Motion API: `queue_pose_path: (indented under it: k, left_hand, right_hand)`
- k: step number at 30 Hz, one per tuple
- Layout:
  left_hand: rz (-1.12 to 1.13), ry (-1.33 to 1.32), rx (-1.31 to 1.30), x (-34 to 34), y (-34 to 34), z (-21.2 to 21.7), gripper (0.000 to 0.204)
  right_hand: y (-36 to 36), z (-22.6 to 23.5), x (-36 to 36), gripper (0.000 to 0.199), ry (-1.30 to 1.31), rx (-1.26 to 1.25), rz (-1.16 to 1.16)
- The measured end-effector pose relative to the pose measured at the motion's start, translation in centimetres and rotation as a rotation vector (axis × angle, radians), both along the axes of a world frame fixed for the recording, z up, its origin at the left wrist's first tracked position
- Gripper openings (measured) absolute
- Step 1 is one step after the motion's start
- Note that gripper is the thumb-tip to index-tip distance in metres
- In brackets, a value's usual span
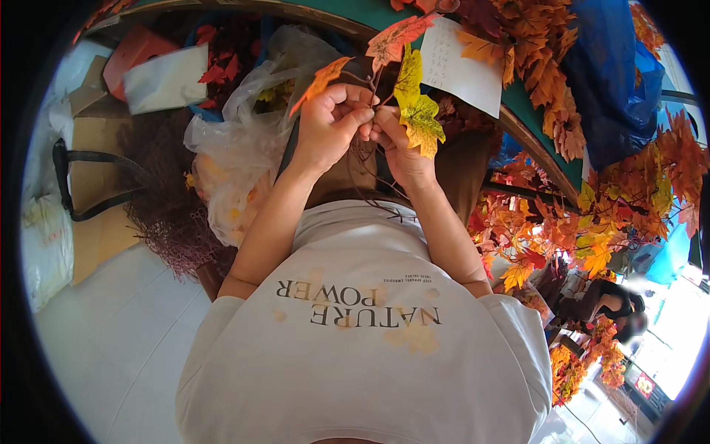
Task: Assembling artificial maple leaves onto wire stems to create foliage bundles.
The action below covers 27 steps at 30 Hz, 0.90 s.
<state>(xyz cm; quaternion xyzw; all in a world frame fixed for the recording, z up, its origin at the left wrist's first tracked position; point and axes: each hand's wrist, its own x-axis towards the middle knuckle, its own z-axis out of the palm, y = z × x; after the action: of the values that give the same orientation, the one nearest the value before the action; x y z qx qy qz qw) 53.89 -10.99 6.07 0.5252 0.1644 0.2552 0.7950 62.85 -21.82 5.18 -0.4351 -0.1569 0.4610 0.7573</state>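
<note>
Both my hands meet in front of my chest around a thin brown artificial twig (373,152) bearing fake autumn leaves. My left hand (333,126) pinches the twig just below an orange leaf (319,80) and an orange-red leaf (396,37). My right hand (403,152) grips the same twig beside a yellow-green leaf (416,111). Fingertips of the two hands touch. Thin brown stems trail down from my hands toward my white shirt.
A green table (540,133) with a brown rim curves past on the right, carrying a white paper sheet (462,70), piled orange leaves (540,66) and a blue plastic bag (610,74). A clear plastic bag (237,148), dark red twigs (166,214) and cardboard (92,185) lie left. More leaves (592,222) hang right.
</note>
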Motion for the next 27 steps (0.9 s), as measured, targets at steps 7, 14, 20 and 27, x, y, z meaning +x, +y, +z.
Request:
queue_pose_path:
  k: [7,14,20,27]
  left_hand:
    - [0.051,-0.026,-0.017,0.2,-0.4,-0.2,0.012]
    - [0.084,0.058,0.051,0.3,-0.7,0.4,0.013]
    - [0.108,0.140,0.127,0.2,-1.0,0.1,0.014]
    - [0.107,0.064,0.036,0.1,-1.2,-0.7,0.013]
  right_hand:
    - [-0.3,-0.5,-0.5,0.012,-0.029,0.020,-0.097]
    - [-0.1,0.1,-0.6,0.012,0.011,0.061,-0.088]
    - [0.0,-0.7,-0.8,0.011,-0.095,0.009,-0.108]
    - [-0.3,-1.1,-0.6,0.010,-0.107,0.033,-0.093]
